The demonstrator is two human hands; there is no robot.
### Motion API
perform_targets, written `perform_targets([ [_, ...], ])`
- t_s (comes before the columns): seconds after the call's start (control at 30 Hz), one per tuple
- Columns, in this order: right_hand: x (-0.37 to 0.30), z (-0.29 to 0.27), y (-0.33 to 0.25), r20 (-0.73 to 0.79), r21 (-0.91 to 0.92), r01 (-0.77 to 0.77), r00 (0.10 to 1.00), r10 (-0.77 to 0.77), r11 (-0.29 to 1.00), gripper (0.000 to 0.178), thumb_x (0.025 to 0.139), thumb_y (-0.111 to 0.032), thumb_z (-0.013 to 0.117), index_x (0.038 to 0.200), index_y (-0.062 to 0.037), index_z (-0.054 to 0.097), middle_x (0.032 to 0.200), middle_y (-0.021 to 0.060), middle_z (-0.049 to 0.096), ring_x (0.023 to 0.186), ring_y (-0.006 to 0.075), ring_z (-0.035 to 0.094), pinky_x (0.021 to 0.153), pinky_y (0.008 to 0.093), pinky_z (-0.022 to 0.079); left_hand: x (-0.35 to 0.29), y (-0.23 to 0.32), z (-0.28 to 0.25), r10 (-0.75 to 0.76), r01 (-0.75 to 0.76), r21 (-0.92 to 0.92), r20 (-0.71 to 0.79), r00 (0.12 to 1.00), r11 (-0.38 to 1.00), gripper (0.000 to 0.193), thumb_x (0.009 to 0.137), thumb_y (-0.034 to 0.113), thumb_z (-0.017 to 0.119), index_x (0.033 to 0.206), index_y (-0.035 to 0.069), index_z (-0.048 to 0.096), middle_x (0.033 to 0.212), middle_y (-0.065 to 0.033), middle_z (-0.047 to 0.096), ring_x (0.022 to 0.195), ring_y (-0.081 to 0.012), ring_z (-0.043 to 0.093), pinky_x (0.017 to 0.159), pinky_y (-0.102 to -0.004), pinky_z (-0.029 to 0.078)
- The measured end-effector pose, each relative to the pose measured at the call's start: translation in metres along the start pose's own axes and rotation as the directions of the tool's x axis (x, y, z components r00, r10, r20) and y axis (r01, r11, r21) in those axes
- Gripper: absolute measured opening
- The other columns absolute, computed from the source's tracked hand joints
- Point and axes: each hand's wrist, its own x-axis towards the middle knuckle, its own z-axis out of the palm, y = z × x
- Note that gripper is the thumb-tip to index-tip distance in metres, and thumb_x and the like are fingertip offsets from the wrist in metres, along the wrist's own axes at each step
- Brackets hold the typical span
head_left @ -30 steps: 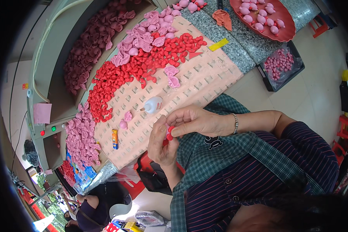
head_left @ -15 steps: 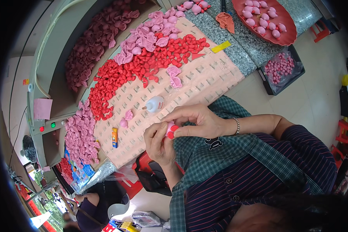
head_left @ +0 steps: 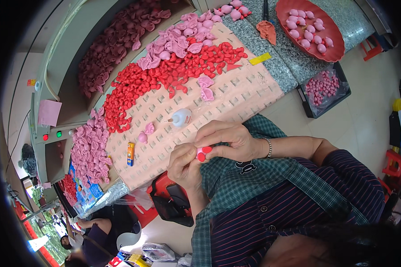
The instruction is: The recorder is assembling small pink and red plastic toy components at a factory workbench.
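Observation:
A small pink rounded toy piece (head_left: 199,153) with red oval parts is held between my two hands over the table's near edge. My left hand (head_left: 183,168) has its fingers closed round one side of it. Across from it, my right hand (head_left: 233,140) pinches the other side, thumb by the red ovals. Fingers hide much of the piece. Just beyond lies a white squeeze bottle (head_left: 182,118) with a thin tip. Nearby are a pink ball-shaped piece (head_left: 142,137) and a pink shell-like piece (head_left: 149,128). Two more pink shell-like pieces (head_left: 206,88) lie farther off.
A heap of red pieces (head_left: 165,73) and piles of pink pieces (head_left: 91,149) line the table's far side. An orange-and-blue tube (head_left: 130,153) lies left. A red dish (head_left: 336,42) holds pink figures; a black crate (head_left: 309,107) stands below. A person (head_left: 96,240) sits lower left.
The view has shifted slightly. Both hands keep hold of the pink piece, which has turned a little, so its red ovals show more clearly.

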Motion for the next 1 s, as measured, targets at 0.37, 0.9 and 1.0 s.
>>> perform_targets([
  [0.37, -0.008, 0.013, 0.007, 0.048, 0.532, -0.284, 0.951, 0.307, 0.798, 0.032, 0.088, -0.001, 0.069, 0.12, -0.0015, 0.067, 0.121, 0.0104, 0.055, 0.113, 0.0177, 0.055, 0.09, 0.0276, 0.049, -0.011, -0.006, 0.013, -0.257, 0.197, -0.398, -0.103, 0.961, 0.896, 0.019, 0.082, 0.01, 0.079, 0.098, 0.006, 0.069, 0.101, -0.0101, 0.062, 0.088, -0.0197, 0.062, 0.077, -0.0304, 0.053],
  [0.9, -0.008, 0.014, 0.001, -0.032, 0.526, -0.204, 0.965, 0.259, 0.826, 0.023, 0.087, -0.002, 0.071, 0.109, -0.007, 0.073, 0.11, 0.0076, 0.056, 0.096, 0.0129, 0.053, 0.081, 0.0249, 0.045, -0.021, 0.011, 0.03, -0.444, 0.297, -0.77, 0.019, 0.896, 0.565, 0.017, 0.087, 0.014, 0.074, 0.103, 0.018, 0.067, 0.107, -0.0077, 0.057, 0.093, -0.0218, 0.06, 0.067, -0.032, 0.058],
  [1.0, -0.006, 0.012, -0.001, -0.067, 0.463, -0.165, 0.973, 0.22, 0.871, 0.023, 0.086, -0.003, 0.073, 0.109, -0.0061, 0.073, 0.107, 0.0074, 0.057, 0.097, 0.0134, 0.054, 0.082, 0.0251, 0.045, -0.017, 0.013, 0.034, -0.456, 0.287, -0.778, 0.001, 0.89, 0.559, 0.016, 0.087, 0.014, 0.074, 0.101, 0.017, 0.066, 0.106, -0.0075, 0.057, 0.093, -0.0218, 0.06, 0.067, -0.0324, 0.058],
])
